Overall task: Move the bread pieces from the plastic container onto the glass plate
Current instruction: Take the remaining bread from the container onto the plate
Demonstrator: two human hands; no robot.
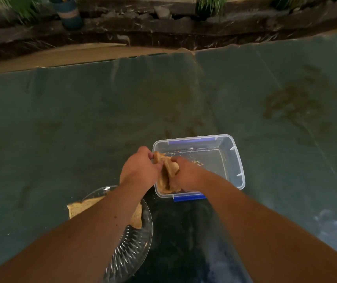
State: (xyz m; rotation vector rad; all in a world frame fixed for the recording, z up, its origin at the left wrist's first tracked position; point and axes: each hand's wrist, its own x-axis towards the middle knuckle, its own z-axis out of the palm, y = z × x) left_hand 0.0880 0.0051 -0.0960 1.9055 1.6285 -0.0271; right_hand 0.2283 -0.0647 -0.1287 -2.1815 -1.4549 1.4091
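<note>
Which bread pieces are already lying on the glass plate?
The flat slices under the left forearm lie on the glass plate. The other pieces, gripped by both hands, are over the plastic container.

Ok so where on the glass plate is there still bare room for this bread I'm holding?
The near half of the glass plate shows bare, below the bread slices lying on its far half. The left arm hides the middle. Both hands, left and right, crowd the plastic container's near-left corner.
</note>
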